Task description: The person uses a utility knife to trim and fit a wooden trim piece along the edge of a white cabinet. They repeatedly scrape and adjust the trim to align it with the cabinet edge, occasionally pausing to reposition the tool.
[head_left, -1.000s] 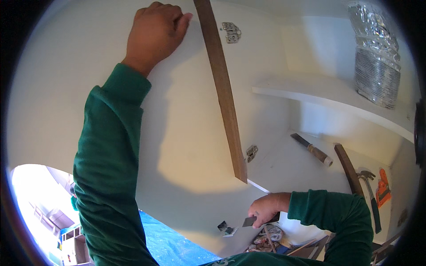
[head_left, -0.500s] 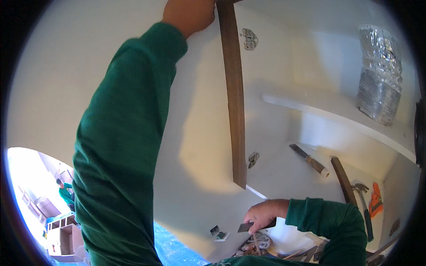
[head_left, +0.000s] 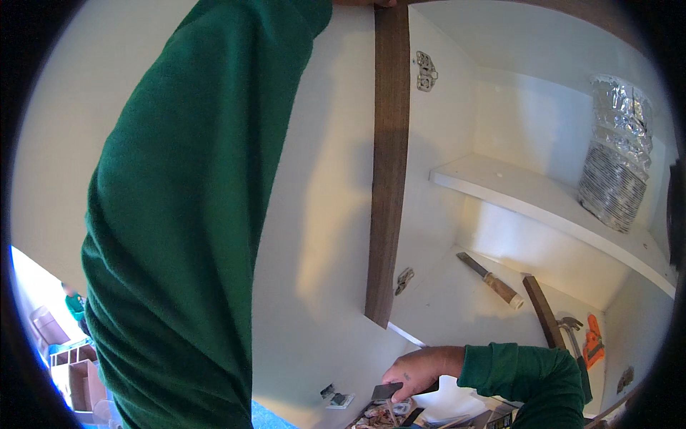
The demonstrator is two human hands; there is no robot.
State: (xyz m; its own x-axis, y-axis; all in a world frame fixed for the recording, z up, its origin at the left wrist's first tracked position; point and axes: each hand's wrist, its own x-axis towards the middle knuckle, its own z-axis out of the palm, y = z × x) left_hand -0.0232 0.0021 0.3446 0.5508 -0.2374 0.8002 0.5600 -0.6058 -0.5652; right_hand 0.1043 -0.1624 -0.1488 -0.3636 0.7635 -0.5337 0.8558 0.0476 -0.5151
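Note:
My left hand (head_left: 384,3) is cut off by the upper edge; its few visible fingers lie closed over the upper part of a long dark wood strip (head_left: 390,171). This strip stands upright along the front edge of a white cabinet side. Below its lower end, my right hand (head_left: 414,373) is closed on a short dark flat piece (head_left: 386,391), whose grey end sticks out past the thumb. The kind of this piece cannot be made out. Two metal hinge parts, an upper one (head_left: 426,71) and a lower one (head_left: 404,280), sit on the cabinet side beside the strip.
A foil duct (head_left: 616,157) stands on the white shelf (head_left: 529,193). Below lie a wood-handled tool (head_left: 493,282), a short dark wood strip (head_left: 543,312), a hammer (head_left: 573,333) and an orange tool (head_left: 593,342). At far left, a person (head_left: 74,304) is near open boxes (head_left: 84,379).
The view has shifted, so the cabinet sits lower in the picture. My left hand has gone mostly past the upper edge. My right hand still holds the short dark piece, now slightly lower.

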